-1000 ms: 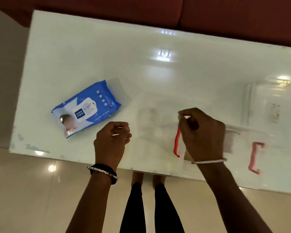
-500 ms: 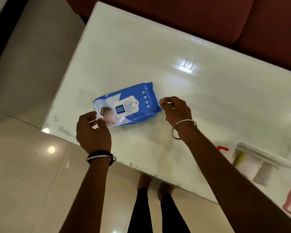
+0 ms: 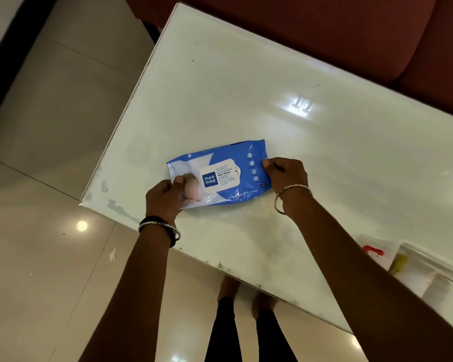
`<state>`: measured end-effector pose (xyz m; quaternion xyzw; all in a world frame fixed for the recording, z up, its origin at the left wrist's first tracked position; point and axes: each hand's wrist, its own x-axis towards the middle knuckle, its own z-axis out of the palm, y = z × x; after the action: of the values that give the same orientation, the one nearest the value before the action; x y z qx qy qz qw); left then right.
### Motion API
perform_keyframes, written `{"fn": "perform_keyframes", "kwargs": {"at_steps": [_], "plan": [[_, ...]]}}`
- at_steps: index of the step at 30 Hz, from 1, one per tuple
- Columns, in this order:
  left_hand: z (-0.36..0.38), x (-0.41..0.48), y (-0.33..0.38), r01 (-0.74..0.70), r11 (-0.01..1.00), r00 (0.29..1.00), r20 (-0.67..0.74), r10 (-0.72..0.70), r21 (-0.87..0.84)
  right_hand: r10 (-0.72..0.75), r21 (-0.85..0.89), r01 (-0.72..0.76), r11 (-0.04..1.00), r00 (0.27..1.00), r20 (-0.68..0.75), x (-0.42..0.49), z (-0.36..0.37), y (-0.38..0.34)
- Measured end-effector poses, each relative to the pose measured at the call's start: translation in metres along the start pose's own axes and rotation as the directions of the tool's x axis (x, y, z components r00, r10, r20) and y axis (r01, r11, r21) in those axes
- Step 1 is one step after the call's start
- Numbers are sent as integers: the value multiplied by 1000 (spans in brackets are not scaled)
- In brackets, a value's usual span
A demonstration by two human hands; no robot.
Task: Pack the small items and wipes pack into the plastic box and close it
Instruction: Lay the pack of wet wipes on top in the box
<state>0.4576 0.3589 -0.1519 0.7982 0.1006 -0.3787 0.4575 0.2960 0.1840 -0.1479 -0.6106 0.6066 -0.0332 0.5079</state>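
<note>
A blue and white wipes pack (image 3: 220,173) lies flat on the white glass table (image 3: 246,87) near its front left corner. My left hand (image 3: 165,197) pinches the pack's left end. My right hand (image 3: 285,176) grips its right end. At the lower right, the clear plastic box (image 3: 416,270) with a red clasp (image 3: 373,250) shows partly, cut off by my right forearm; something yellow sits inside it.
A dark red sofa (image 3: 351,35) runs along the table's far side. Tiled floor (image 3: 50,152) lies to the left and below the table edge. My legs (image 3: 246,330) stand under the front edge.
Both hands left the box area and moved left to the wipes pack. They now hold its two ends. The view swung left, so the box slid to the lower right.
</note>
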Motion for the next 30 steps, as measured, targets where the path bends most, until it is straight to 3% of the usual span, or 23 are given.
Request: {"fn": "perform_keyframes", "kwargs": {"at_steps": [4,12,16,21,30], "plan": [[7,-16,2,80,981,988,146,-54,-179,45,85,-42,996,998,-36,-10,-3,10],[27,-68,0,22,973,922,380,69,-230,36,314,56,948,960,-279,-69,-50,50],[48,-102,-5,10,968,875,471,113,-252,11,345,139,928,916,-400,-95,-83,64],[80,-141,-8,-19,972,834,533,144,-234,43,409,190,893,867,-497,-130,-128,84],[145,-226,-17,-162,983,745,644,176,-83,235,534,156,831,772,-590,-193,-207,148]]}}
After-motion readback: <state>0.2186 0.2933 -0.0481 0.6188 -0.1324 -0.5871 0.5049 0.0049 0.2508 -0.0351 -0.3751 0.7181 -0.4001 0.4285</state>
